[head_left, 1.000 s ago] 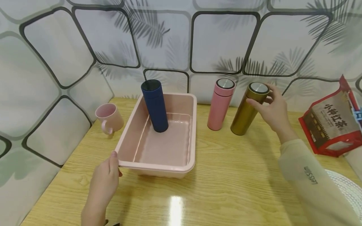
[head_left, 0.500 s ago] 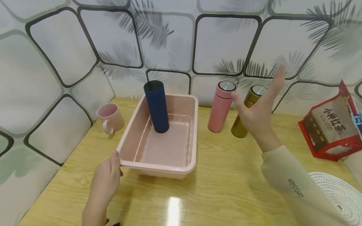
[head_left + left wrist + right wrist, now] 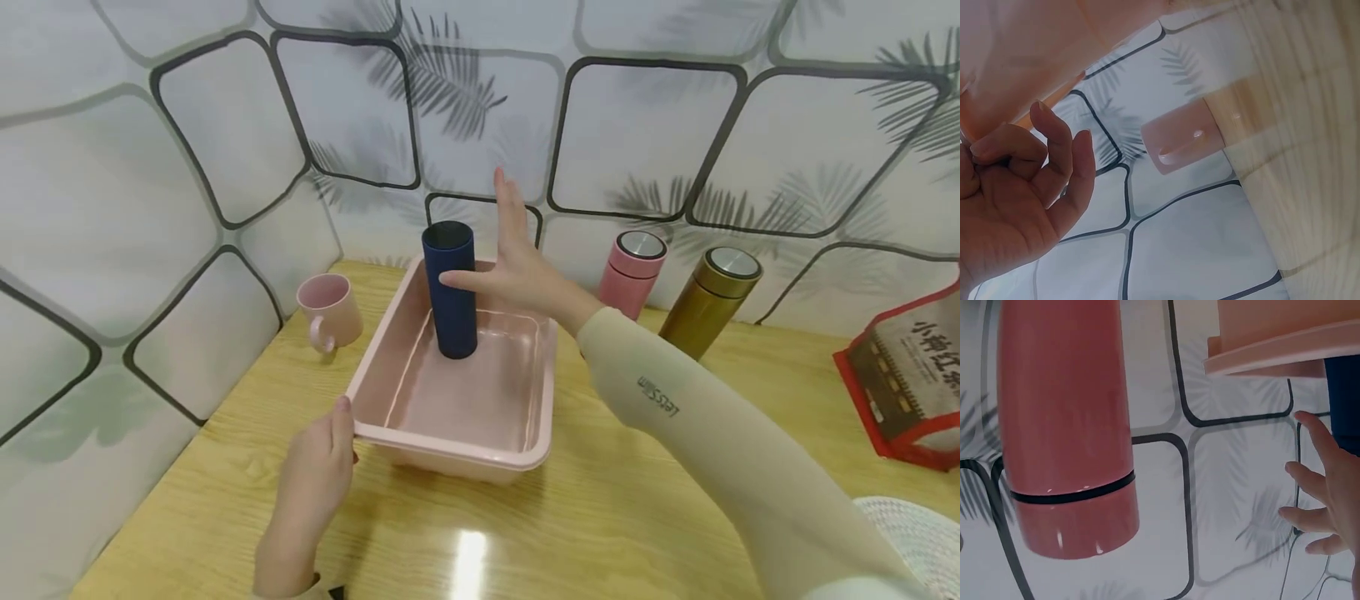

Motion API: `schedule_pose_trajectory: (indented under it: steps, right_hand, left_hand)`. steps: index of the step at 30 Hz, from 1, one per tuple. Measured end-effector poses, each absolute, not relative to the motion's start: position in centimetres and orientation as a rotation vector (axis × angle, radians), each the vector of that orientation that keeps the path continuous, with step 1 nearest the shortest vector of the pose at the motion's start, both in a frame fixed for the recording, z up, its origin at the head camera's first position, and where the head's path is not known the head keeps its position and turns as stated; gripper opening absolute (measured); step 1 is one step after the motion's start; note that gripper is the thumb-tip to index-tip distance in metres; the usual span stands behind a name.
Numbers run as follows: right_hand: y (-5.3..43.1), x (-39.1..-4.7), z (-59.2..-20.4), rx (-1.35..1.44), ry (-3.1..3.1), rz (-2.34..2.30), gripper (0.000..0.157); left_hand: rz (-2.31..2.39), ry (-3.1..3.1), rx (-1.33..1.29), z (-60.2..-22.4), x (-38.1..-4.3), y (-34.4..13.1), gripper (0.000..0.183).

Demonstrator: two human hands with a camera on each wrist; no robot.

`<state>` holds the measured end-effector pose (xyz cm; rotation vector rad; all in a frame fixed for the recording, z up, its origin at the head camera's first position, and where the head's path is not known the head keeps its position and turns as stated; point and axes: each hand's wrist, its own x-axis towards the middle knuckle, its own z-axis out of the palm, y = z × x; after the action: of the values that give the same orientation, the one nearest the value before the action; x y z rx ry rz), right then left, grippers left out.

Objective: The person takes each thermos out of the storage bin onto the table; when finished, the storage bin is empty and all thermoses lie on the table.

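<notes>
At the near left corner of the pink plastic basin (image 3: 457, 451), my left hand (image 3: 315, 467) pinches the rim, thumb on top. The left wrist view shows this hand (image 3: 1016, 194) with its other fingers loosely bent below the basin. A dark blue thermos (image 3: 455, 329) stands upright inside the basin, towards the back. My right hand (image 3: 517, 271) reaches over the basin's right side with fingers spread, its thumb overlapping the blue thermos in the head view. Nothing is in this hand. The right wrist view has its fingers (image 3: 1313, 484) apart, near the blue thermos.
Right of the basin stand a pink thermos (image 3: 630, 279), partly behind my right arm, and a gold thermos (image 3: 708, 304). A pink mug (image 3: 332, 312) sits to the left. Further right are a red tea bag (image 3: 911, 375) and a round woven mat (image 3: 918, 533). A patterned wall rises behind.
My right hand has let go of the gold thermos and swung left, past the pink thermos, to the blue one. My left hand still holds the basin rim. The head view has shifted left.
</notes>
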<state>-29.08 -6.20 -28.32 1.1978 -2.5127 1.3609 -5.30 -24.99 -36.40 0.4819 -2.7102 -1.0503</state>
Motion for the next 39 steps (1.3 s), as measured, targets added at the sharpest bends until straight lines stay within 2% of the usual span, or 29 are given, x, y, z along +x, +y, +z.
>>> schedule_pose_trajectory:
  steps: [5, 8, 14, 16, 23, 28, 35, 39]
  right_hand:
    - [-7.0, -30.4, -29.5, 1.082, -2.719, 1.475, 0.132]
    - [-7.2, -30.8, -30.0, 0.989, -2.764, 1.609, 0.126]
    - [-6.7, -31.0, -30.5, 0.932, -2.687, 1.81, 0.079]
    - [-6.3, -31.0, -30.7, 0.966, -2.648, 1.803, 0.071]
    - [-4.6, -30.0, -29.9, 0.99, -2.524, 1.665, 0.078]
    - [-1.8, -28.3, -27.0, 1.007, -2.335, 1.706, 0.07]
    - [6.0, -25.0, -21.1, 1.017, -2.141, 1.896, 0.059]
    - [11.5, -23.4, -19.7, 1.055, -2.018, 2.011, 0.059]
  left_hand:
    - [-1.074, -2.727, 0.464, -36.4, -5.7, -24.4, 0.057]
    - [-1.088, -2.728, 0.462, -36.4, -5.9, -24.1, 0.057]
    - [-1.098, -2.719, 0.448, -36.4, -6.3, -23.6, 0.059]
    - [-1.1, -2.715, 0.442, -36.4, -6.5, -23.4, 0.058]
    - [-1.075, -2.736, 0.422, -36.3, -6.8, -23.1, 0.058]
    - [-1.121, -2.74, 0.446, -36.5, -6.7, -23.4, 0.06]
    - [-1.145, -2.753, 0.519, -36.7, -6.3, -24.1, 0.062]
    - [-1.144, -2.749, 0.581, -36.7, -6.0, -24.5, 0.063]
